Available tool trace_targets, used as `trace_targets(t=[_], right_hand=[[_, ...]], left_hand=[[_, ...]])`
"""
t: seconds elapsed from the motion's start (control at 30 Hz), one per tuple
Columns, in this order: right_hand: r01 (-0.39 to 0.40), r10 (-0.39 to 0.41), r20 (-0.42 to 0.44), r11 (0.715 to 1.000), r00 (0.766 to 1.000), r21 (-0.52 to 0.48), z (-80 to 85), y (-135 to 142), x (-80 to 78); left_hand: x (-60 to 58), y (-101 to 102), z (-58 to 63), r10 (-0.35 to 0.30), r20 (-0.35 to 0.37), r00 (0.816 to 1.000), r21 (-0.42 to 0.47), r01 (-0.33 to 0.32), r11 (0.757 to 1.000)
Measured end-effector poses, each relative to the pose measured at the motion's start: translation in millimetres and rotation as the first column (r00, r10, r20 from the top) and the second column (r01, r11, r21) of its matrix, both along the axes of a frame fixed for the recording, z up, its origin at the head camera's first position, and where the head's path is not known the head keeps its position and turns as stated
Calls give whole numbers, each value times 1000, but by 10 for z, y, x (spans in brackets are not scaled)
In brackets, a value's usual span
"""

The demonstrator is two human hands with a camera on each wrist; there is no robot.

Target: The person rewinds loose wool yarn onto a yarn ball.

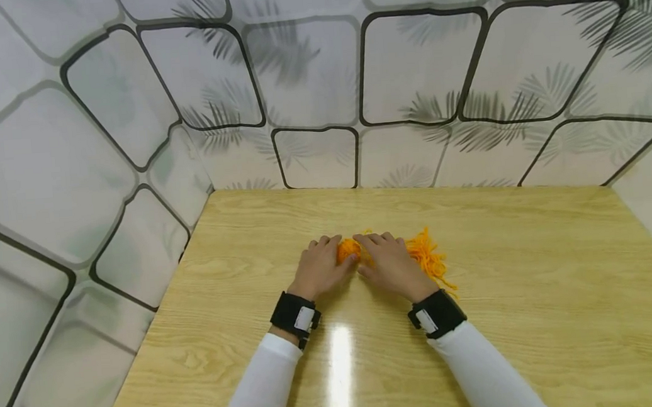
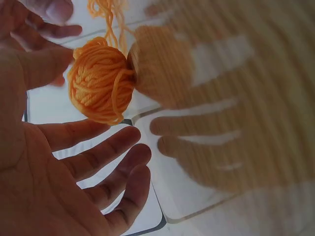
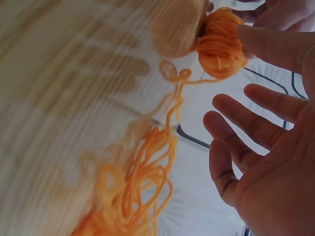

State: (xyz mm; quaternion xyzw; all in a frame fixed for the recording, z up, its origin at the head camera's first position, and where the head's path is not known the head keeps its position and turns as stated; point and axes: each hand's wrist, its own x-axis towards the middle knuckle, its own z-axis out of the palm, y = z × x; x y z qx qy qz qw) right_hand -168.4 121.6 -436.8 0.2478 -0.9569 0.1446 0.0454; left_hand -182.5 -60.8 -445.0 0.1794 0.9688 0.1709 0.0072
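A small wound ball of orange yarn (image 1: 349, 249) rests on the wooden table (image 1: 247, 373) between the two hands. My left hand (image 1: 322, 268) holds it lightly, with the thumb at one side and the index finger along the other; the remaining fingers are spread. My right hand (image 1: 389, 265) is close on the ball's other side, its fingers loosely extended. In the right wrist view the right thumb (image 3: 270, 46) overlaps the edge of the ball (image 3: 221, 46). A strand runs from the ball to a loose tangle of orange yarn (image 3: 147, 177) beside the right hand.
The loose yarn (image 1: 429, 256) spreads to the right of the right hand, with a tail towards the wrist. Behind the table's far edge stands a patterned wall (image 1: 311, 72), which continues along the left side. The glossy tabletop reflects the hands and the ball.
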Motion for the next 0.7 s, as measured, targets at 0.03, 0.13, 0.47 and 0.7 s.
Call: trace_targets(t=[0.03, 0.13, 0.47, 0.7], right_hand=[[-4, 4, 2, 1000, 1000, 7, -1, -26, -8], [-13, 13, -3, 1000, 1000, 22, -1, -81, -19], [-8, 5, -43, 997, 999, -72, -47, -80, 10], [-54, 80, 47, 909, 996, -414, 55, 33, 17]], left_hand=[[-2, 7, 0, 0, 3, 1000, 11, -1, 1000], [-14, 23, -1, -2, 8, 1000, 41, 2, 999], [-2, 53, 78, -62, 43, 997, 261, 49, 964], [143, 18, 356, -123, 64, 990, 520, 72, 851]])
